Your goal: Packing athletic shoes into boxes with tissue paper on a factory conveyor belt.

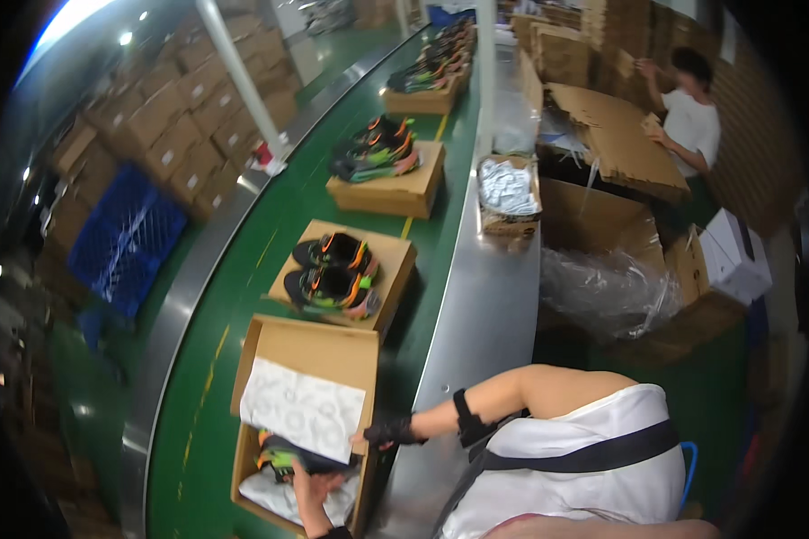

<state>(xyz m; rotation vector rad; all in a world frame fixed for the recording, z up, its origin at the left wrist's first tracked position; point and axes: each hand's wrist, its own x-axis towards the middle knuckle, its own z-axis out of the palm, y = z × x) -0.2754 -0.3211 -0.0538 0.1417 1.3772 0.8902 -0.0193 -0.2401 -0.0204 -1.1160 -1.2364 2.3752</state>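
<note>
Shoebox (307, 357) rides a green conveyor belt (243, 269) past stacked warehouse cartons (184, 117).

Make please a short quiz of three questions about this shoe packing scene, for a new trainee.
1. True or false: the open brown cardboard shoebox nearest the person lies on the green conveyor belt.
2. Which hand lifts the white patterned sheet of wrapping paper?
A. left hand
B. right hand
C. a co-worker's hand
3. Fill in: the left hand reaches into the box beside a black sports shoe with green and orange accents, which lies on more white ____.

Key:
1. true
2. B: the right hand, in a black fingerless glove, has its grip on the sheet's edge.
3. paper
</note>
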